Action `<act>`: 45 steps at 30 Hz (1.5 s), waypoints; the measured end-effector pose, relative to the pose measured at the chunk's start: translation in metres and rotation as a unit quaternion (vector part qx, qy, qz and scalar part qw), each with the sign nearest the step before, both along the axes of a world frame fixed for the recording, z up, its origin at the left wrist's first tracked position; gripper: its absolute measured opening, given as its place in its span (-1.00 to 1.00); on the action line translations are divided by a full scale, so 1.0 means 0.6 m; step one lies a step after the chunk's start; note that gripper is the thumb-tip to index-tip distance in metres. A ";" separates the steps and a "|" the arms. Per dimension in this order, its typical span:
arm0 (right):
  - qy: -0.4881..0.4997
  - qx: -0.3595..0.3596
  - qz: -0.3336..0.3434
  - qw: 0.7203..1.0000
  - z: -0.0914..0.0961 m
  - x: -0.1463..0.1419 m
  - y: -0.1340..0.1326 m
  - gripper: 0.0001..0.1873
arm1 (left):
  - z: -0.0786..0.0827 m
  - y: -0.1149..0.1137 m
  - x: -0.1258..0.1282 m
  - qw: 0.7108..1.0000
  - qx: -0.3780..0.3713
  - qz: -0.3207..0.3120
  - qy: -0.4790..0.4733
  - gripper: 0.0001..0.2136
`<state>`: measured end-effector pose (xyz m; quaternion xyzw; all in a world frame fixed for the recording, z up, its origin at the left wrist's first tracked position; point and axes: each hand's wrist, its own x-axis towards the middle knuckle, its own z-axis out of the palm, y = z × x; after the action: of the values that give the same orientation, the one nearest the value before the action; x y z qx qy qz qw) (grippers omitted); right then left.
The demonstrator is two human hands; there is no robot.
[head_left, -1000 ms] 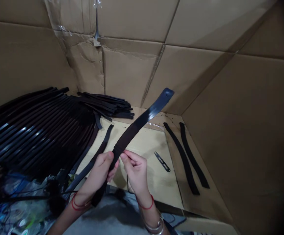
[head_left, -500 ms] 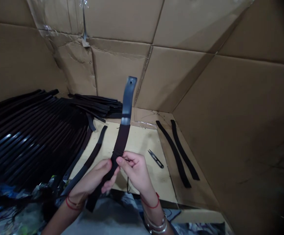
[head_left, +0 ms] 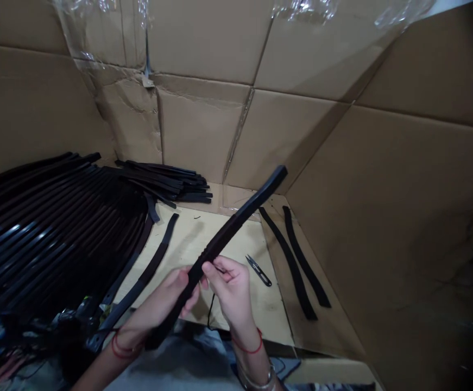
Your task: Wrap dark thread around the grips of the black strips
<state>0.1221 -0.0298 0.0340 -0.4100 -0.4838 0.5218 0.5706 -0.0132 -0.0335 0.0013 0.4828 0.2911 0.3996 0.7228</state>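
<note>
A long, slightly curved black strip point(head_left: 236, 220) with a dark brown fabric sleeve on its middle slants up to the right in front of me. My left hand point(head_left: 171, 296) is closed around its lower part, with the thumb on the near side. Beside the bunched edge of the sleeve, my right hand point(head_left: 230, 285) is closed in a pinch on a thin black cord point(head_left: 210, 310), which hangs below the fingers. How the cord meets the strip is hidden. Right of my hand lie black thread snips point(head_left: 259, 270) on a pale board point(head_left: 236, 296).
Many similar strips lie fanned in a pile point(head_left: 57, 233) at left, with a smaller stack point(head_left: 166, 179) behind. One sleeved strip point(head_left: 155, 260) rests on the board's left. Two black strips point(head_left: 291, 260) lie at right. Tall cardboard walls point(head_left: 203, 125) enclose the back and sides.
The strip has turned on edge and its far end has swung right and down. Both hands keep their hold, with the right one shifted slightly right.
</note>
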 end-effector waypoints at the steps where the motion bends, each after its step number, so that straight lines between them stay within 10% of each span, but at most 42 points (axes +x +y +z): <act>1: -0.014 0.008 -0.023 1.000 0.002 -0.001 -0.002 -0.57 | 0.011 -0.006 0.002 0.994 0.042 0.091 0.052 -0.46; 4: 0.017 -0.004 0.012 1.000 0.002 -0.002 -0.007 -0.59 | 0.024 -0.017 0.005 0.981 0.051 0.164 0.085 -0.52; 9: 0.073 -0.029 0.181 0.980 -0.004 0.011 -0.005 -0.61 | -0.012 0.005 -0.003 0.995 -0.062 -0.074 -0.022 -0.38; 12: 0.025 -0.001 0.108 0.994 0.000 0.009 0.001 -0.68 | -0.026 0.026 -0.003 0.993 -0.063 -0.101 0.005 -0.35; 17: -0.021 0.026 -0.036 0.999 -0.002 -0.011 0.000 -0.66 | 0.002 0.008 0.006 0.997 -0.023 0.066 0.028 -0.49; 21: -0.015 0.001 0.033 0.999 -0.007 -0.008 -0.009 -0.64 | 0.013 -0.015 -0.007 0.999 0.004 0.022 0.025 -0.63; 27: 0.063 -0.056 0.188 0.978 -0.014 0.015 0.002 -0.51 | -0.030 0.016 -0.021 0.989 -0.008 -0.147 0.004 -0.30; 33: 0.025 -0.015 0.007 1.000 -0.013 -0.008 0.006 -0.69 | -0.009 0.016 -0.004 0.996 0.024 0.075 0.044 -0.53; 36: 0.007 -0.010 0.021 1.000 -0.012 -0.011 0.003 -0.71 | 0.007 -0.004 -0.002 0.991 0.015 0.124 0.049 -0.55; 42: -0.017 0.000 0.039 0.999 -0.006 -0.003 -0.003 -0.64 | -0.007 0.008 -0.009 0.991 -0.111 -0.068 -0.020 -0.39; 45: -0.025 0.017 -0.005 1.000 -0.006 -0.010 -0.006 -0.65 | -0.016 0.027 -0.002 0.992 -0.110 -0.065 -0.004 -0.35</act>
<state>0.1164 -0.0331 0.0303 -0.4156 -0.5045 0.5002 0.5679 -0.0144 -0.0170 -0.0084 0.4165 0.2988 0.3188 0.7972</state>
